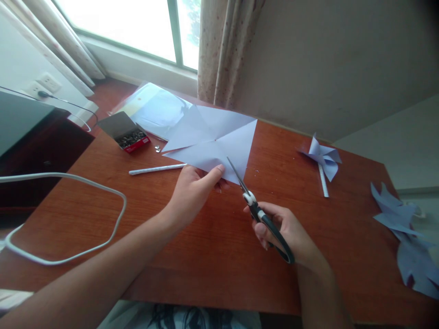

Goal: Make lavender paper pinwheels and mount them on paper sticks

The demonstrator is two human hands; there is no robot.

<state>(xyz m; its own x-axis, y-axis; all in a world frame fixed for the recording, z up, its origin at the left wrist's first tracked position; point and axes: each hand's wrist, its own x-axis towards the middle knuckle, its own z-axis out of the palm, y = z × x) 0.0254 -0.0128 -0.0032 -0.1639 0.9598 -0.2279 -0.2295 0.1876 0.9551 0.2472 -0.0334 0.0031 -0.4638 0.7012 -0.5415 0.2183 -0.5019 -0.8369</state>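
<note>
A pale lilac square of paper [212, 137] with diagonal creases lies on the wooden table [206, 246]. My left hand [194, 189] pinches its near edge between thumb and fingers. My right hand [286, 230] grips a pair of scissors [255, 208] with dark handles. The blades point up and left, and their tips lie over the paper's near right corner. The blades look nearly closed.
A white paper stick [157, 169] lies left of my left hand. An open box of pins [128, 135] and a clear sleeve [151, 107] sit behind it. A finished pinwheel [322, 160] is at the right, paper scraps [408, 237] at far right, and a white cable [68, 219] at left.
</note>
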